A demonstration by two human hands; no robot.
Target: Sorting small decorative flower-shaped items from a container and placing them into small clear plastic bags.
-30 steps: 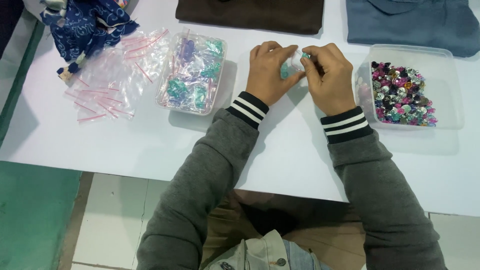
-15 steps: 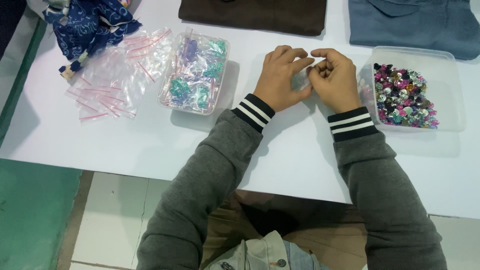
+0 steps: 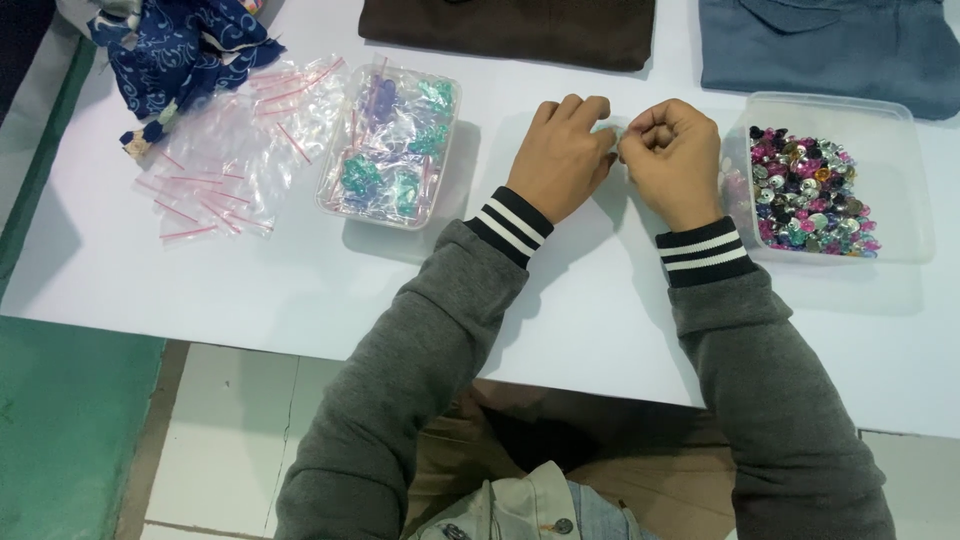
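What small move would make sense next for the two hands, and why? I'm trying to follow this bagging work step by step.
Probably set the small item pinched between the left hand and right hand into the tray of filled bags: both hands are closed over it mid-table, with empty zip bags farther left and the tub of loose beads at right.

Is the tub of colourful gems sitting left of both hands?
No, the gem tub sits right of the right hand, past the left hand.
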